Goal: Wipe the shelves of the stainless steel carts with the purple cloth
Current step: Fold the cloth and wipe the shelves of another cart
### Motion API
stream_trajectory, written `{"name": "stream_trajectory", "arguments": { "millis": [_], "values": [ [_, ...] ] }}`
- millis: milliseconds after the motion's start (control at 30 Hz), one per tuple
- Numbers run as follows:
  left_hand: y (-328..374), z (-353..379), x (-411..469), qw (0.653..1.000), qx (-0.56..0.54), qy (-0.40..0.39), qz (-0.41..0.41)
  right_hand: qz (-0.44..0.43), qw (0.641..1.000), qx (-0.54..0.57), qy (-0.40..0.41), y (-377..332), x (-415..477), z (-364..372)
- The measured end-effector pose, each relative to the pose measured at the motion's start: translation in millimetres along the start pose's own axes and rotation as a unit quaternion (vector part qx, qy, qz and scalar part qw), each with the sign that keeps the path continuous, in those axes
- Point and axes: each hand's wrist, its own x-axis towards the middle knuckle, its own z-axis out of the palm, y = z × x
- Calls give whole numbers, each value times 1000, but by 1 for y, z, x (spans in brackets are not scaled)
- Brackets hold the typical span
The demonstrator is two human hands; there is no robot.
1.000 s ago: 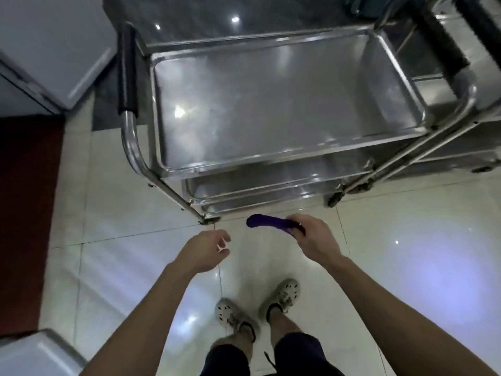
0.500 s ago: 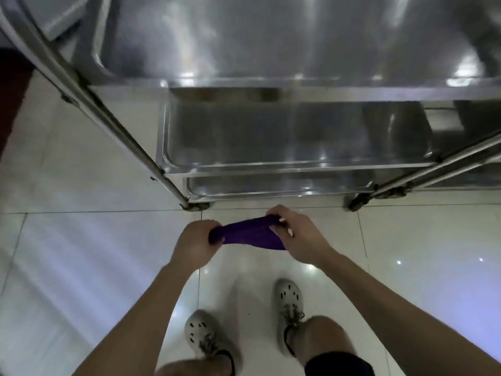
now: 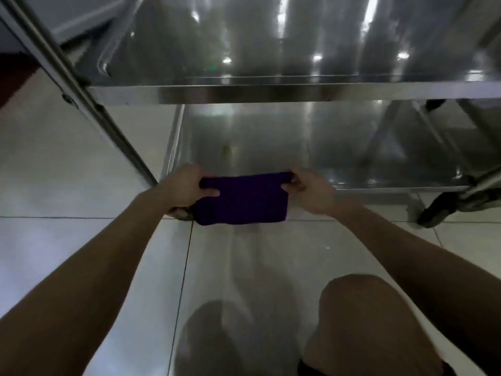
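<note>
A purple cloth (image 3: 241,200) hangs spread as a flat rectangle between my two hands. My left hand (image 3: 184,185) pinches its upper left corner and my right hand (image 3: 311,189) pinches its upper right corner. The cloth is held just in front of the near rim of the stainless steel cart's lower shelf (image 3: 379,158). The cart's upper shelf (image 3: 271,93) fills the top of the view, its front edge crossing above my hands. Both shelves are bare, shiny metal.
A slanted steel cart leg (image 3: 81,96) runs down the left to a caster partly hidden behind my left wrist. A black caster (image 3: 444,210) stands at the right. Glossy white floor tiles (image 3: 67,172) lie all around; my bent knee (image 3: 360,316) is bottom right.
The view has dropped lower and closer to the cart. The bunched cloth is now stretched out flat between both hands, which have moved apart and forward toward the lower shelf.
</note>
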Motion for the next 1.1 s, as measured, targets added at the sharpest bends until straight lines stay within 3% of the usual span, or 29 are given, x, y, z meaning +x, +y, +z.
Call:
{"name": "stream_trajectory", "arguments": {
  "millis": [133,200,300,400,567,667,700,767,833,900,1000,1100],
  "values": [
    [-5,-32,13,959,112,257,41,-142,979,20,144,-22,51,-21],
    [-8,-25,12,954,102,277,52,-163,973,-2,166,-23,55,-16],
    [-26,2,7,987,102,124,24,-136,985,-88,54,0,56,9],
    [-55,22,-1,994,105,-5,-12,-136,952,-259,-91,32,53,39],
    [-91,11,-20,990,71,-26,-119,-219,946,-238,-16,10,63,49],
    [-106,-1,-37,963,47,-75,-253,-237,944,-225,-45,-25,83,55],
    [-109,-3,-40,952,34,-46,-301,-245,934,-251,-67,-33,93,60],
    [-117,1,-38,933,-50,106,-341,-278,891,-345,-101,-36,115,69],
    [-115,12,-27,890,-201,284,-295,-315,842,-422,-115,-28,135,77],
    [-110,18,-12,832,-321,393,-223,-325,820,-450,-141,-18,149,84],
    [-115,15,3,773,-438,428,-162,-304,840,-414,-173,-9,157,99],
    [-126,12,12,760,-462,437,-135,-296,872,-359,-150,-2,152,108]
  ]
}}
